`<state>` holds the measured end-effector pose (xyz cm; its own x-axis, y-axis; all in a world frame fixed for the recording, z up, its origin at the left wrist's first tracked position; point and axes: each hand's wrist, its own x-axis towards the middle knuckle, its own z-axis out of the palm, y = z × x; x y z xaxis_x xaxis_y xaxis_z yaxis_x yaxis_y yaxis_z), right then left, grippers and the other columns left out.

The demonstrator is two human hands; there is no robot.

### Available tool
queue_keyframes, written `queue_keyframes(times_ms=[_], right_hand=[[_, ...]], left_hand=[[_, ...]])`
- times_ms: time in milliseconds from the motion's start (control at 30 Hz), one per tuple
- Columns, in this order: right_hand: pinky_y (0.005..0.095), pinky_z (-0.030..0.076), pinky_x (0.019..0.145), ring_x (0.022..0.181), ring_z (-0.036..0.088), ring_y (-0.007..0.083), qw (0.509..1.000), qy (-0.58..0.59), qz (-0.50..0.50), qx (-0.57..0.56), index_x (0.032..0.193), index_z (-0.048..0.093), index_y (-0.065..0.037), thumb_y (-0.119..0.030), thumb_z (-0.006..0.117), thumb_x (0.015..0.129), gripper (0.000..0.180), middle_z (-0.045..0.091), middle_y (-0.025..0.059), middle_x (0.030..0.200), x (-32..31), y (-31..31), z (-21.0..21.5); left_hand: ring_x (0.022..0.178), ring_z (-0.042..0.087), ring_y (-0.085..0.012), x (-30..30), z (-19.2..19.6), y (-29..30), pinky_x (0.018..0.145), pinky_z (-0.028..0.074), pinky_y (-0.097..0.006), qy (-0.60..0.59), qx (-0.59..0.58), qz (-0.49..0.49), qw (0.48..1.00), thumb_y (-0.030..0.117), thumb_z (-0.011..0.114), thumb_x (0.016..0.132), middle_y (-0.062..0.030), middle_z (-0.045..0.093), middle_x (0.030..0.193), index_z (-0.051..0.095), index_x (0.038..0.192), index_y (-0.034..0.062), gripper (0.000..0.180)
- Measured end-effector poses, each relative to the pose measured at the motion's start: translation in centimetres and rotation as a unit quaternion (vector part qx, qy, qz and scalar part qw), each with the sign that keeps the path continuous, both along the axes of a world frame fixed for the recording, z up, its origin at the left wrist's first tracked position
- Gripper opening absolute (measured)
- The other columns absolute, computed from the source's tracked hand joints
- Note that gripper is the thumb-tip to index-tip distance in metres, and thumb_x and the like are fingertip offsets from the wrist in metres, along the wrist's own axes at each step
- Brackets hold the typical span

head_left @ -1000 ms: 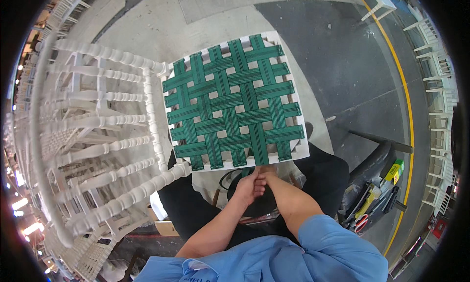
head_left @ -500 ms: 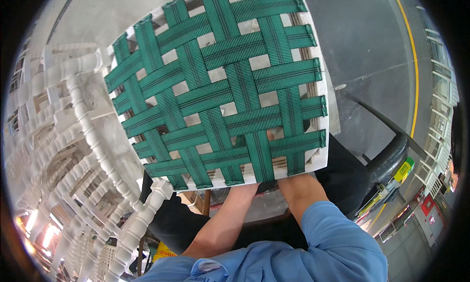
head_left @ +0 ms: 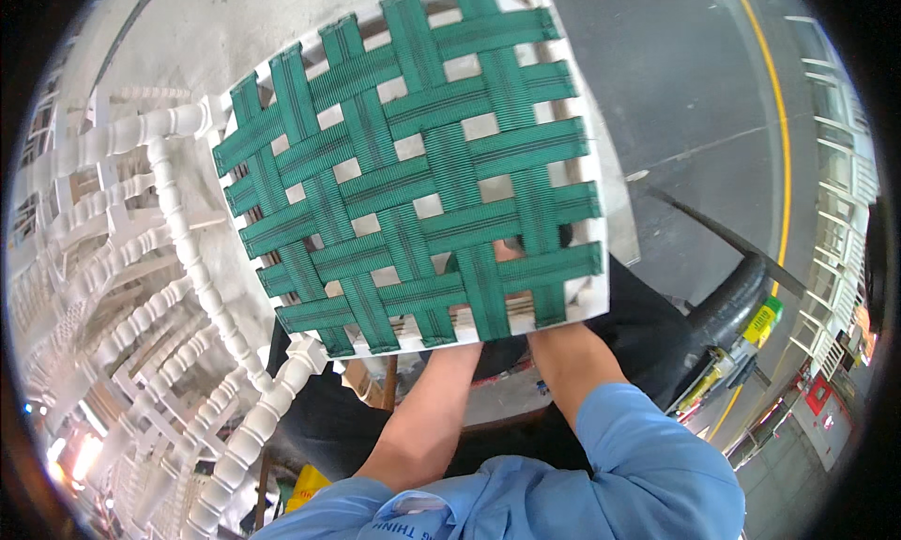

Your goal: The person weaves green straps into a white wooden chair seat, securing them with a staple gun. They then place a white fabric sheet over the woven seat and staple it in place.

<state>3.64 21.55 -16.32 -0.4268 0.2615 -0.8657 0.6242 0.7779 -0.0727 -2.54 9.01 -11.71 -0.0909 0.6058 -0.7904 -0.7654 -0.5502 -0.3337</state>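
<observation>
Both hands (head_left: 508,250) have slipped under the green webbed seat (head_left: 455,174) — I cannot tell their grip.

I make out green ribbed fabric straps (head_left: 457,165), dark-striped lengthwise, basket-woven across a white four-sided seat frame (head_left: 587,304); on my screen the short-sleeved cloth shirt (head_left: 648,465) is light blue, the floor line (head_left: 782,127) yellow.

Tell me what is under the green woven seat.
Both forearms reach under the seat, and skin shows through a gap. The seat covers most of the hands, so anything they hold cannot be seen.
</observation>
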Motion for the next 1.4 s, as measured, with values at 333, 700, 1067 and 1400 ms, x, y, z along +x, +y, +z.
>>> queue_keyframes(times_ms=[333, 700, 1067, 1400], right_hand=[[0.0349, 0.059, 0.095, 0.104, 0.075, 0.0226, 0.833, 0.327, -0.339, -0.289, 0.128, 0.070, -0.001, -0.014, 0.075, 0.099, 0.032, 0.076, 0.0138, 0.112, 12.0, -1.3, 25.9], [0.0366, 0.056, 0.063, 0.073, 0.070, 0.0220, 0.675, 0.171, -0.690, 0.195, 0.116, 0.069, 0.006, -0.012, 0.084, 0.086, 0.039, 0.072, 0.0121, 0.093, 40.6, 11.4, 28.1], [0.0370, 0.054, 0.075, 0.087, 0.066, 0.0223, 0.665, 0.339, -0.648, 0.149, 0.126, 0.059, 0.002, 0.003, 0.070, 0.078, 0.048, 0.066, 0.0078, 0.102, 38.0, 7.9, 31.3], [0.0304, 0.047, 0.054, 0.059, 0.056, 0.0119, 0.714, 0.345, -0.600, -0.108, 0.112, 0.067, -0.008, -0.028, 0.081, 0.095, 0.030, 0.063, -0.0014, 0.077, 15.6, -2.6, 38.8]], left_hand=[[0.104, 0.071, -0.0286, -0.6, -2.3, 0.3, 0.089, 0.061, -0.048, 0.082, 0.022, -0.085, 0.993, 0.044, 0.052, 0.105, -0.0118, 0.075, 0.116, 0.070, 0.117, 0.0079, 0.042], [0.103, 0.071, -0.0283, -0.5, -2.2, 0.4, 0.089, 0.060, -0.047, 0.109, 0.038, -0.070, 0.991, 0.043, 0.053, 0.105, -0.0114, 0.075, 0.116, 0.071, 0.117, 0.0082, 0.040], [0.103, 0.071, -0.0281, -1.6, -0.9, 1.0, 0.089, 0.060, -0.047, 0.095, 0.053, -0.006, 0.994, 0.042, 0.054, 0.104, -0.0111, 0.076, 0.115, 0.071, 0.116, 0.0086, 0.039], [0.102, 0.071, -0.0279, -1.5, -0.7, 0.1, 0.088, 0.060, -0.046, 0.072, 0.077, 0.022, 0.994, 0.041, 0.055, 0.104, -0.0108, 0.076, 0.114, 0.071, 0.116, 0.0089, 0.037]])
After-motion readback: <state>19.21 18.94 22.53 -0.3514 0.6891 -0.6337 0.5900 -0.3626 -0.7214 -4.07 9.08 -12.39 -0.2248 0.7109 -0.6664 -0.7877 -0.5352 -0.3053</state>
